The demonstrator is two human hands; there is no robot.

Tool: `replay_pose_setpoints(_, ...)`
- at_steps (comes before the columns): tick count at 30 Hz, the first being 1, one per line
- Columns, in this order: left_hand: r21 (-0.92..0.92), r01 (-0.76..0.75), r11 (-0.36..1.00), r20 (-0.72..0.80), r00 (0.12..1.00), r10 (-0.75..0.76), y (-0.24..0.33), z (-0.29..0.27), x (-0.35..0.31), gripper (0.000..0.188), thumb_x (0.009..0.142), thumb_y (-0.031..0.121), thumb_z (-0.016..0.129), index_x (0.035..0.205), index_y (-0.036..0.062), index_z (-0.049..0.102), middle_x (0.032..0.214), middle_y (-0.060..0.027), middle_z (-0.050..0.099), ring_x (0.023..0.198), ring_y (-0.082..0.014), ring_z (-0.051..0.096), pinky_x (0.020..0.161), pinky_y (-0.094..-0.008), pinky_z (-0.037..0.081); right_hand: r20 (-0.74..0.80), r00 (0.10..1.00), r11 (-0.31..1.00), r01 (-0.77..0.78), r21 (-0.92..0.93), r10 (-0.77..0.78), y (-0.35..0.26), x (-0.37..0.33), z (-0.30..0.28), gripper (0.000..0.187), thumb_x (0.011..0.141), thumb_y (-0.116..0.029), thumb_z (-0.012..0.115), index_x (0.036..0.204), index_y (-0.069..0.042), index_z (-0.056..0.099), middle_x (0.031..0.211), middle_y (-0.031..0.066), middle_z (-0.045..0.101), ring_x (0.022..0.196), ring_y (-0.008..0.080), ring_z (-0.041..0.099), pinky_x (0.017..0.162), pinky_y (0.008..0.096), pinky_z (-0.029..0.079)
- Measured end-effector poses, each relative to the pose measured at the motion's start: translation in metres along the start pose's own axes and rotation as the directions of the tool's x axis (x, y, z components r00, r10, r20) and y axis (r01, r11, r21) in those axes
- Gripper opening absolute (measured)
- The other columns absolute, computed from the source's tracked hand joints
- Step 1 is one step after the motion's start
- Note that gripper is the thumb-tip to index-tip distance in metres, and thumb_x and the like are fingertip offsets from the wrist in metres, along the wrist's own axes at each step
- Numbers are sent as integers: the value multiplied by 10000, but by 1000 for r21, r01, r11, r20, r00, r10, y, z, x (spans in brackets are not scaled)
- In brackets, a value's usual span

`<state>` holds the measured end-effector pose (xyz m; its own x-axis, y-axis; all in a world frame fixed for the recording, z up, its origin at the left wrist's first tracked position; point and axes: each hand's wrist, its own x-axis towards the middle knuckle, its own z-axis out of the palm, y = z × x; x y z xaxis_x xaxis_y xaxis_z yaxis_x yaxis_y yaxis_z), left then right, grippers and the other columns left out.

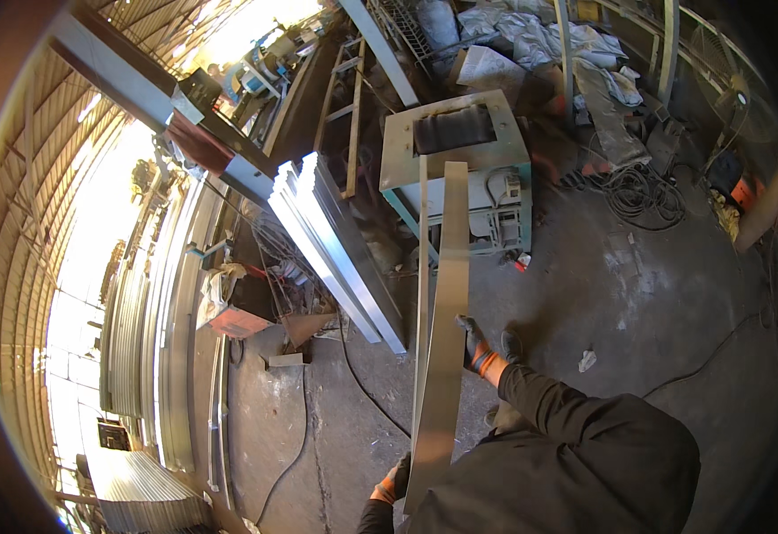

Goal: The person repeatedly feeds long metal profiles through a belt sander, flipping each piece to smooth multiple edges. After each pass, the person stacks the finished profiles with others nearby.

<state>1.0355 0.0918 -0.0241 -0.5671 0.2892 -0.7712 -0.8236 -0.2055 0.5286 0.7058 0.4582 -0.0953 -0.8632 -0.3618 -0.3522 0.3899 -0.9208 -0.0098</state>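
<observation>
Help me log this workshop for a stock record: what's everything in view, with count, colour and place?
Long metal profile: one or two, grey, centre
Machine cabinet: one, pale and teal, upper centre
Bright metal lengths: several, silver, left of the cabinet
Stored lengths: many, silvery, far left
Ribbed stack: one, silvery, lower left
Ladder: one, tan, upper centre-left
Box: one, orange-red, left
Coiled cable: count unclear, dark, right
Sheeting: count unclear, whitish, top right
Fan: one, dark, upper right
Other clutter: uncountable, mixed, background
Sleeves: two, dark, lower edge
Left hand: one, dark-and-orange glove, grip on profile's lower left
Right hand: one, likewise gloved, grip on profile's right edge
</observation>
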Motion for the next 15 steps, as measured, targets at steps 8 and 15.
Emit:
replay_pose_setpoints(8, 271, -91, 958, -49, 993, 108, 31, 60, -58, 517, 1210, 367, 635, 1605, 33, 628, 1526, -84, 719, 1363, -221, 694, 1156, -364, 561, 32, 971, 880, 230, -415, -238, 18, 25, 11, 402, 1176, -334, 726, 1470, -60, 702, 1313, 44, 757, 1159, 150, 712, 985, 359, 616)
replay_pose_setpoints(15, 337, -229, 913, -23, 968, 252, 77, 92, -69, 556, 1210, 409, 643, 1641, 60, 610, 1592, -57, 684, 1419, -204, 664, 1215, -370, 529, 163, 791, 416, 471, -778, -590, 19, 49, 19, 597, 1091, -134, 786, 1638, -9, 584, 1469, 123, 720, 1316, 215, 698, 1102, 369, 609)
